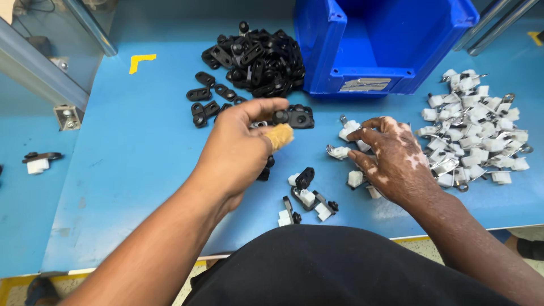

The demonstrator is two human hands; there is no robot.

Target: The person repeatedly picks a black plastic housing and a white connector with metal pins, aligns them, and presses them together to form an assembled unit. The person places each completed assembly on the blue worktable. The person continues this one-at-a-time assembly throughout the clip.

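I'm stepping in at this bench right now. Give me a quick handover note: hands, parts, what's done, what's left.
Left hand: raised over the table, pinching a black clip with a small metal piece; one fingertip is bandaged.
Right hand: flat on the table, fingertips on loose white pieces.
Black pile lies behind the left hand; white pile to the right; blue bin looks empty.
Done: a few joined black-and-white units lie near the table's front edge.
Left: both piles are still large.
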